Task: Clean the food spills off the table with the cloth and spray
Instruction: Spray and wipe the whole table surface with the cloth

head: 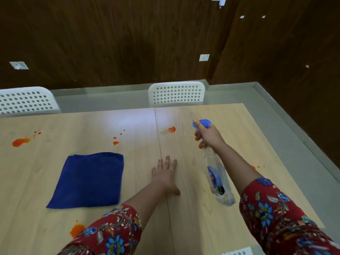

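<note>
Orange spill [253,167]: half hidden behind your right forearm.
Spray bottle [217,178]: your right hand [207,136] grips its neck, nozzle toward far spill [172,129].
Blue cloth [88,181]: near, left of your left hand [165,173], which lies flat on table [184,227].

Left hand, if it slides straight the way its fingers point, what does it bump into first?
Probably the small red spill ahead on the table; the left hand lies flat, and only bare wood shows between.
</note>
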